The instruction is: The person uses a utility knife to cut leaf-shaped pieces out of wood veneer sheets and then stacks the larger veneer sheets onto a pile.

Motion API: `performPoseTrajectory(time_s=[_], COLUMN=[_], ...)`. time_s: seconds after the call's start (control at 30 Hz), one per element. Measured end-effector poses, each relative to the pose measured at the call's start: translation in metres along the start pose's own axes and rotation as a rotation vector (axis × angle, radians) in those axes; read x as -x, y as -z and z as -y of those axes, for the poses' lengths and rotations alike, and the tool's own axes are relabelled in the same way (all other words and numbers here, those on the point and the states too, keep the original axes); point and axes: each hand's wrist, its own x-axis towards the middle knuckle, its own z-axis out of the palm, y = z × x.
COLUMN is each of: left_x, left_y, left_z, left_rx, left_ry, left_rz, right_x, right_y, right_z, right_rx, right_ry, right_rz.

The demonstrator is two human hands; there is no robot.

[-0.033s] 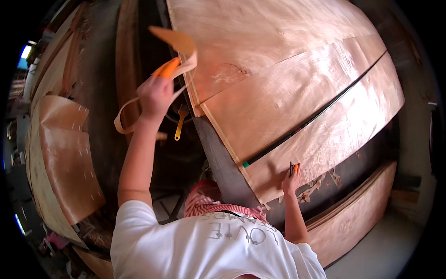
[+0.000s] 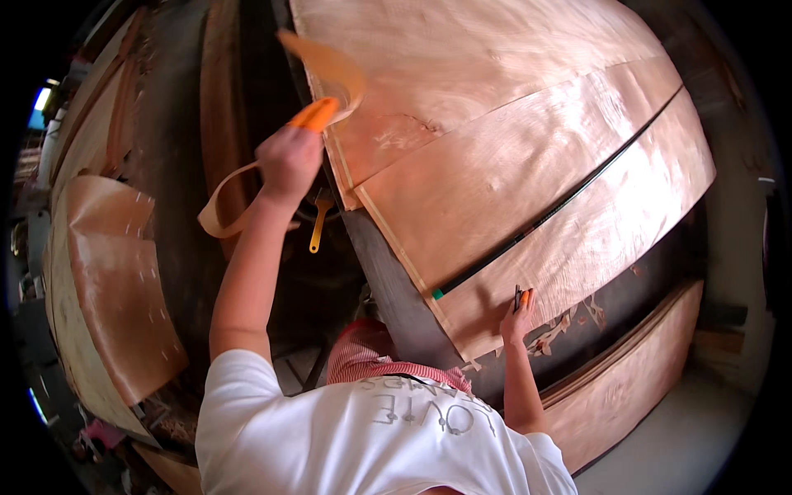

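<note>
The left hand (image 2: 289,161) was closed around an orange-handled tool (image 2: 316,114), lifting a thin veneer strip (image 2: 326,62), seemingly light, floppy and tear-prone, best pinched near its edge, while the right hand (image 2: 517,318) gripped a small orange tool (image 2: 523,299) against the near veneer sheet (image 2: 577,239).

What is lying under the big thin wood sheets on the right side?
Under the veneer sheets a dark table shows at the left edge and through the narrow gap between two sheets. The rest of the surface is covered, so anything else beneath cannot be seen.
</note>
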Motion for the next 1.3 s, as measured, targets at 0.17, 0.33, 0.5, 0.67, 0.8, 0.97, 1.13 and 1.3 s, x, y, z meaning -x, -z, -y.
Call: performPoseTrajectory(time_s=[0.17,0.33,0.5,0.67,0.8,0.97,1.13,1.3], left_x=[-0.002,0.064,0.067,0.146,0.193,0.232,0.234,0.274], left_y=[-0.122,-0.209,-0.187,-0.112,-0.073,-0.066,0.008,0.079], left_z=[-0.01,0.015,-0.025,-0.17,-0.244,-0.233,-0.169,-0.126], left_rx=[0.129,0.083,0.276,0.864,0.707,0.758,0.91,0.644], left_ry=[-0.208,-0.205,0.123,-0.058,-0.34,-0.092,0.405,0.746], left_rz=[0.326,0.525,0.584,0.711,1.02,0.915,0.918,1.003], right_x=[-0.005,-0.021,-0.021,-0.036,-0.081,-0.122,-0.133,-0.104], right_y=[0.017,0.031,0.038,0.032,0.003,-0.025,-0.073,-0.023], right_z=[0.018,0.039,0.036,0.02,0.066,0.289,0.365,0.313], right_rx=[0.059,0.019,-0.01,-0.114,-0.649,-0.048,0.152,-0.252], right_ry=[-0.132,-0.206,-0.251,-0.41,-0.155,0.404,0.609,0.53], right_rz=[0.097,0.217,0.185,0.141,-0.158,0.469,0.669,0.435])
